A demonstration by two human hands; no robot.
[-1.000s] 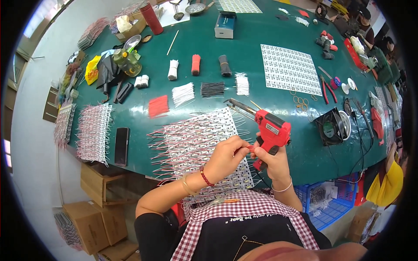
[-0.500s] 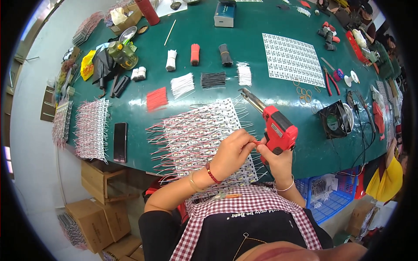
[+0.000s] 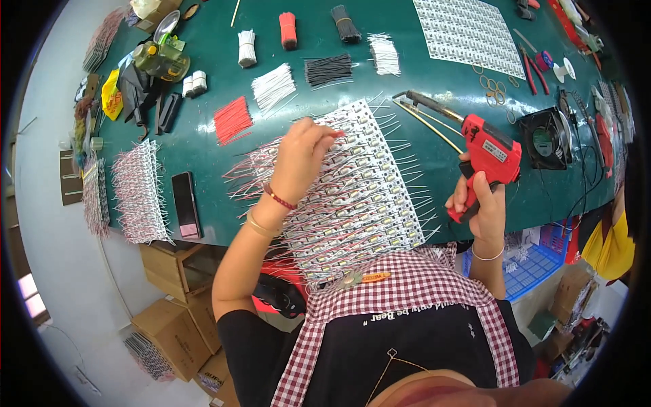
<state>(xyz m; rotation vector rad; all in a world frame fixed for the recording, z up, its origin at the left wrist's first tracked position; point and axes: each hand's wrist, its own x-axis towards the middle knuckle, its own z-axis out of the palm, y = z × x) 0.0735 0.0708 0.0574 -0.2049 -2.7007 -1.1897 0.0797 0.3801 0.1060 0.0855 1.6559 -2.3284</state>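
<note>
My right hand (image 3: 483,202) is wrapped round the grip of a red soldering gun (image 3: 493,154), its metal tip pointing up and left above the table. My left hand (image 3: 302,152) is closed in a pinch over the upper part of a white circuit board panel (image 3: 388,180). A bit of red, apparently red wire (image 3: 337,134), shows at its fingertips. Rows of red and white wires stick out along the panel's left side, and short pale wires stand out on its right edge. Beyond the panel lie loose piles of red wires (image 3: 232,121), white wires (image 3: 273,89) and black wires (image 3: 328,70).
A bare board panel (image 3: 468,34) lies at the far right, near pliers (image 3: 534,70) and a small black fan (image 3: 544,139). At left are a phone (image 3: 186,205), a wired panel (image 3: 139,193) and a bottle (image 3: 161,61). A blue basket (image 3: 536,261) stands below the table edge.
My hands have parted. The left has moved up and left over the panel with the red bit, while the right has shifted right with the soldering gun. The view has shifted too.
</note>
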